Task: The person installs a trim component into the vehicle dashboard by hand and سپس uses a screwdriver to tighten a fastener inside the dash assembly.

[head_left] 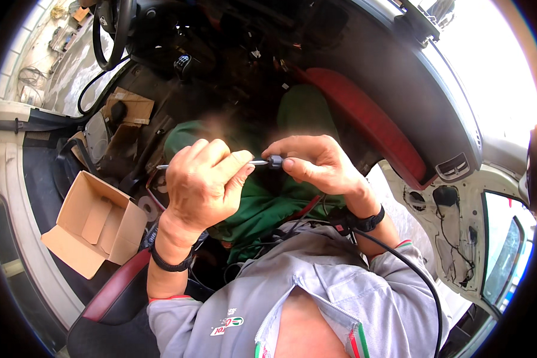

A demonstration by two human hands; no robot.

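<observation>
Left fingers: the left hand (204, 179) is curled, thumb pressed toward the forefinger, pinching a thin rod (258, 162).
Right fingers: thumb and forefinger of the right hand (322, 164) grip a black knob-like piece (274, 162) from its 3 o'clock side.
Rod: slim, smooth, grey and metallic – it lies nearly level, one end jutting past the fist at 9 o'clock, the other meeting the black piece; whether it enters or only touches, I cannot tell.
Black piece: short, roughly cylindrical, dark and matt, between the two hands.
Wrists: a dark band (172, 259) circles the left one, a chunkier black strap (370, 221) the right.
Trousers: soft green cloth (250, 221), creased, below the hands.
Shirt: grey fabric (334, 274) with a metal-toothed zip, at 6 o'clock.
Cardboard box: open, square-cornered, plain brown (125, 232), at 8 o'clock.
Steering wheel: dark, smooth rim (125, 30), 10 o'clock.
Red panel: long and curved (364, 122), 2 o'clock.
Door: pale bare shell with holes and dangling wires (438, 238) – toward 4 o'clock.
</observation>
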